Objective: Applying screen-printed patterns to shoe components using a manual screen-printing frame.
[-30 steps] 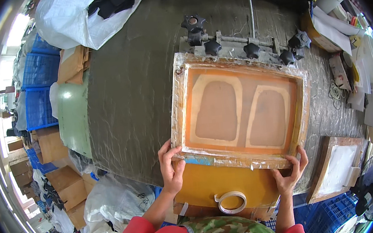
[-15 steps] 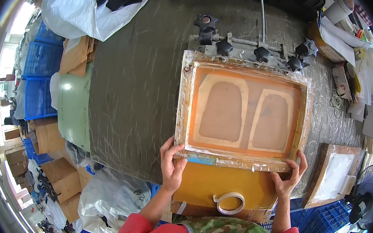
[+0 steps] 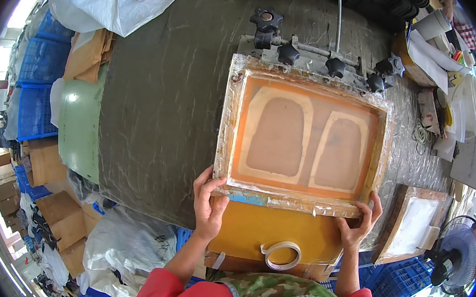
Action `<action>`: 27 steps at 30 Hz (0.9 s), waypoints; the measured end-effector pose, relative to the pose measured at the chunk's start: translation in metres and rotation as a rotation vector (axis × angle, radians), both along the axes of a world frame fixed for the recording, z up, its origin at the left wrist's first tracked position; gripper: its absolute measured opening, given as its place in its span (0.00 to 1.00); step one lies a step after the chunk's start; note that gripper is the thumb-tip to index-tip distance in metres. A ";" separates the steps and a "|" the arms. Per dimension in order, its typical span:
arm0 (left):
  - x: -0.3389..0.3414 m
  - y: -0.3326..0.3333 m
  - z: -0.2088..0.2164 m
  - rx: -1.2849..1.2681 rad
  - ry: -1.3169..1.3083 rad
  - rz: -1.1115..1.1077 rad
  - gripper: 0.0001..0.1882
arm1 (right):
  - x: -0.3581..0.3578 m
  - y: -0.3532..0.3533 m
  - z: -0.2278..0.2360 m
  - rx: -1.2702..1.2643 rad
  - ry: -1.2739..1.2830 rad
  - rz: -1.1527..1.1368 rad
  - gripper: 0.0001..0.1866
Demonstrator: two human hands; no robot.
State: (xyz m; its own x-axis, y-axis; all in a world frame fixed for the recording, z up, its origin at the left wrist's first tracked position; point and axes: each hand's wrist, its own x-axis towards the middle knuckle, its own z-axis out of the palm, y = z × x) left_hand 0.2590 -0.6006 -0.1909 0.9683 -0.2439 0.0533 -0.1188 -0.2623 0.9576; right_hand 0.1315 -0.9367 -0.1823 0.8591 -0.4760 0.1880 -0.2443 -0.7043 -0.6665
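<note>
A wooden screen-printing frame point(image 3: 368, 191) with orange-bordered mesh is fixed at its far side to a metal hinge clamp point(image 3: 311, 50) with black star knobs. Two rounded panel shapes show through the mesh point(image 3: 278, 136). My left hand point(image 3: 208, 206) grips the frame's near left corner, thumb below and fingers along the edge. At the near right corner, my right hand point(image 3: 361, 222) pinches the rim between thumb and fingers. In front of the frame lies a mustard-yellow board point(image 3: 246, 233), with a roll of whitish tape point(image 3: 266, 254) on it.
A smaller wooden screen point(image 3: 417, 220) leans at the right, beside a fan point(image 3: 460, 253). White plastic bags point(image 3: 119, 249), cardboard boxes point(image 3: 64, 219) and blue crates point(image 3: 36, 110) stand at the left. Papers and a carton point(image 3: 410, 60) sit at the far right of the dark table point(image 3: 154, 111).
The whole view has shifted slightly, with most things sitting further left in the picture. Both hands keep their hold on the frame's near corners.
</note>
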 end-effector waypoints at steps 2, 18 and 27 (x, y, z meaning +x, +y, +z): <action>0.000 0.000 0.000 0.006 -0.003 -0.003 0.19 | 0.001 0.001 0.000 0.003 -0.005 -0.001 0.27; 0.000 -0.004 0.002 0.062 -0.039 0.041 0.17 | 0.001 0.001 -0.002 0.041 -0.034 -0.004 0.26; -0.014 -0.005 0.002 0.244 -0.307 0.122 0.14 | 0.001 0.002 -0.001 0.035 -0.017 -0.019 0.26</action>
